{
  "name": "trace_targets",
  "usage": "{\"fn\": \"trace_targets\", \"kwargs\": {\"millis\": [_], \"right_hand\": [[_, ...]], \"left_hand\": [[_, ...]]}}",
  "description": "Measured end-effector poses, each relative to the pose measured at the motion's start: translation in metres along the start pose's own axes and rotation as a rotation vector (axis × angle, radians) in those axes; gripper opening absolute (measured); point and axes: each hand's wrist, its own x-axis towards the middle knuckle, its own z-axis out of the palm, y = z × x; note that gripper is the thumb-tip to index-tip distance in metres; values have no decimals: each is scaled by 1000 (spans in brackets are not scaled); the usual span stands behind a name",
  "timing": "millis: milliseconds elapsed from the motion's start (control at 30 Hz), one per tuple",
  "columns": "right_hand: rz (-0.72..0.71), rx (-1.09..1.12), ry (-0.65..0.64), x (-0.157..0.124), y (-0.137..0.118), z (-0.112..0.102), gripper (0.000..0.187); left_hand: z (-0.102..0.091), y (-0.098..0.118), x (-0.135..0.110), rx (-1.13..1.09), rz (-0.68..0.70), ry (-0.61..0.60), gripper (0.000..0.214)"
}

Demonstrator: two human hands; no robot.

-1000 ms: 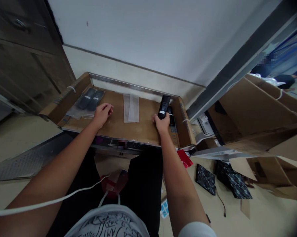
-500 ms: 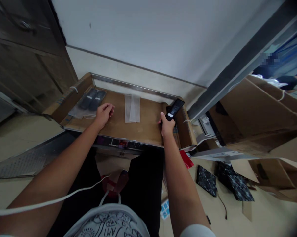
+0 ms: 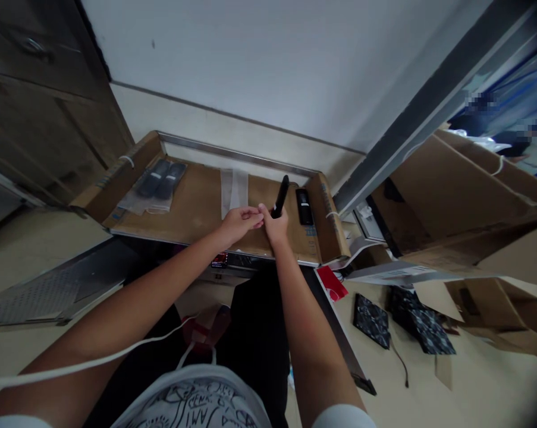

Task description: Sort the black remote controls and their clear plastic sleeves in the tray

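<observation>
Bare forearms reach forward from the person, and the two hands meet over the near edge of the cardboard-lined tabletop [image 3: 197, 208]. The right hand [image 3: 275, 224] has its grip clenched around the lower end of a black remote [image 3: 280, 196], holding it tilted upward, edge-on. The left hand [image 3: 238, 221] touches the right one at the fingertips, fingers curled; whether it grasps anything I cannot tell. Just right of the held one, a second remote [image 3: 303, 206] lies flat. Beyond the hands lies a clear plastic sleeve [image 3: 234, 185], and at the far left two bagged remotes [image 3: 160, 179] rest side by side.
</observation>
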Motion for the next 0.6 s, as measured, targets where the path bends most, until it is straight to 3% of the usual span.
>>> {"fn": "trace_targets", "kwargs": {"millis": [367,600], "right_hand": [[-20,-41,-27,-1,-4,0,47],[-25,-25,-34,-2,-6,1,46]], "left_hand": [[6,-3,4,-47,1,-3,7],[4,0,1,-88,-114,-33,8]]}}
